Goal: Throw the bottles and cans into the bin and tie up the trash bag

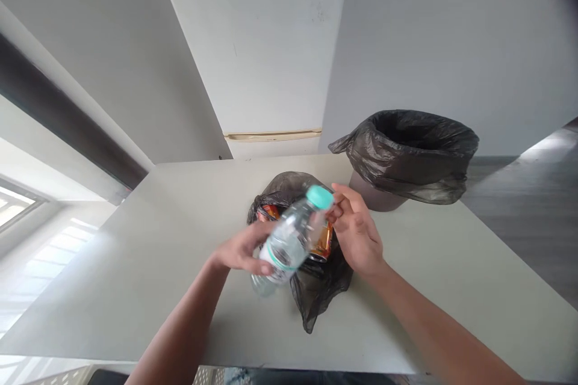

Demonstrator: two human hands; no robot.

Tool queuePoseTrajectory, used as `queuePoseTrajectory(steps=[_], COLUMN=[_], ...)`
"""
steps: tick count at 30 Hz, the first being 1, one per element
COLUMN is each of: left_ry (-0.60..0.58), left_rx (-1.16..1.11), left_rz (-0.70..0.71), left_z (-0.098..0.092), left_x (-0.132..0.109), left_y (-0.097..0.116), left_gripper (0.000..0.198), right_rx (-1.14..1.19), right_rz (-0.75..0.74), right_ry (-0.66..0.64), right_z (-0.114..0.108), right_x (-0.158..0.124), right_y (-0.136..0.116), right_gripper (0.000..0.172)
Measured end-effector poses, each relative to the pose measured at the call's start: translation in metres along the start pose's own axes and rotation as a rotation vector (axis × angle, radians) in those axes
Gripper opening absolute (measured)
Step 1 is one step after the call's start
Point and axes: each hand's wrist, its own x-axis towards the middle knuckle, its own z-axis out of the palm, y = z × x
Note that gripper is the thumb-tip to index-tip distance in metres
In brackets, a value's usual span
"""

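Holding clear plastic bottle (pixel 291 240) with teal cap (pixel 320 197) over crumpled black plastic bag (pixel 324 286), not yet set down | left hand (pixel 246 246): fingers clamped on bottle | right hand (pixel 360 233): fingers by cap, can't tell if gripping | in bag: orange metal can (pixel 323 245)

Light: bright daylight, window (pixel 15 201) at nine o'clock; striped glare just below. Shadow: soft, tabletop (pixel 171 240), seven o'clock. Motion blur: bottle (pixel 289 240), six o'clock. Edges: wide-angle stretching; dark corner, two o'clock.

White table (pixel 158 277), pale walls (pixel 428 30), grey floor (pixel 510 216), bright left side, probably a window (pixel 15 204)
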Motion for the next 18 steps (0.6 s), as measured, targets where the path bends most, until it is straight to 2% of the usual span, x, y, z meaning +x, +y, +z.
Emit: queuePoseTrajectory(steps=[1,3,4,7,9,12,18], left_ry=[0.132,0.504,0.697,1.161,1.347,1.454,1.423], left_rx=[-0.008,0.029,0.078,0.259,0.357,0.466,0.565], left_rz=[0.016,0.046,0.051,-0.017,-0.107,-0.192,-0.237], left_z=[-0.008,-0.025,-0.033,-0.053,-0.063,-0.075,-0.088], left_x=[-0.005,-0.013,-0.015,-0.017,-0.02,-0.027,-0.034], left_y=[-0.004,-0.011,-0.015,-0.029,-0.04,-0.061,-0.094], left_gripper=[0.074,0.078,0.075,0.063,0.058,0.059,0.057], right_rx=[0.042,0.033,-0.031,-0.128,-0.107,-0.146,-0.317], right_rz=[0.005,0.008,0.005,0.035,0.088,0.088,0.006], right_ry=[-0.001,-0.004,-0.031,-0.153,-0.261,-0.357,-0.334], right_z=[0.0,-0.002,-0.004,-0.009,-0.01,-0.009,-0.007], right_x=[0.001,0.005,0.006,0.01,0.011,0.011,0.01], right_y=[0.001,0.004,0.006,0.011,0.011,0.012,0.022], right_gripper=[0.042,0.023,0.021,0.029,0.031,0.026,0.023])
